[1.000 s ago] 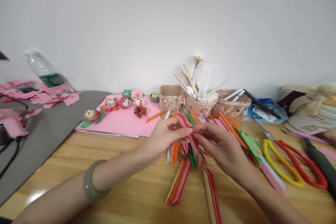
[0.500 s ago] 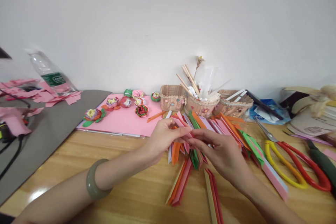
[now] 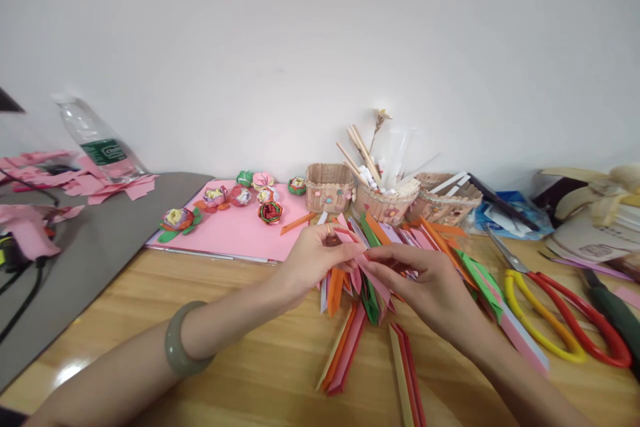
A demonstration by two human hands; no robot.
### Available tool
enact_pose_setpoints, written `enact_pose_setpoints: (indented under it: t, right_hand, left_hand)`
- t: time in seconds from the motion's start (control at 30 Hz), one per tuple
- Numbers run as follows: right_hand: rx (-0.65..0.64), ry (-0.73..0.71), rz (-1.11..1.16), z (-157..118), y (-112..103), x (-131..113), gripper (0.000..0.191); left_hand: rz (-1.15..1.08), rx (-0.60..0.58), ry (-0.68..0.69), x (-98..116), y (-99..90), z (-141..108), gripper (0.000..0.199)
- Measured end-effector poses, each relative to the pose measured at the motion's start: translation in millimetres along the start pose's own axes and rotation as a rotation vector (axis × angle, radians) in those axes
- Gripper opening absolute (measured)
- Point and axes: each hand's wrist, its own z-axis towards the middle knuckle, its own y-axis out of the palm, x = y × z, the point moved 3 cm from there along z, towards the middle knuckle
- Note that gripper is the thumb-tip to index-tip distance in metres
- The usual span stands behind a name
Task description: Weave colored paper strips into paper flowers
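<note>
So from my end both arms angle in from the bottom corners and meet fingertip to fingertip near mid-table. Left hand (image 3: 313,259): thumb laid flat on top, pinching a folded pink paper strip (image 3: 379,281). Right hand (image 3: 425,275) points inward, knuckles up, thumb and index nipping the same strip, though the fingers overlap so I can't swear to which fold. The strip sits above a pile of folded paper strips (image 3: 439,245) on the wooden table (image 3: 240,367). Green bangle (image 3: 185,340) on the left forearm, btw.
</note>
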Motion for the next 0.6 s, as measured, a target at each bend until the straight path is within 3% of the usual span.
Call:
enact_pose_setpoints:
  t: [0.4, 0.6]
  right_hand:
    - [-0.018, 0.007, -0.055, 0, 0, 3, 0.022]
    - [0.187, 0.115, -0.028, 3, -12, 8, 0.02]
  left_hand:
    - [0.078, 0.017, 0.031, 4, -2.2, 0, 0.021]
    - [0.244, 0.206, 0.202, 24, -30.0, 13, 0.021]
